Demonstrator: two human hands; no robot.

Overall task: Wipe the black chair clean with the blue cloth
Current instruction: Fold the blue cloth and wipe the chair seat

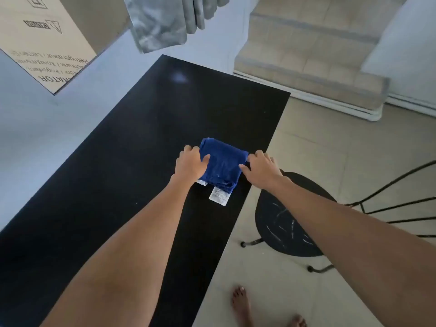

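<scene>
A folded blue cloth [223, 165] with white care labels lies on the black table [132, 147], near its right edge. My left hand [190, 164] grips the cloth's left side, thumb on top. My right hand [263, 166] grips its right side with curled fingers. The black chair [283, 223] stands on the floor to the right of the table, below my right forearm. Its round seat shows white streaks, and its thin wire back reaches to the right.
A cardboard box [44, 38] leans at the far left. Grey cloth [162, 22] hangs at the top. Beige steps [306, 57] rise at the back right. My bare feet [241, 305] stand on the tiled floor by the table.
</scene>
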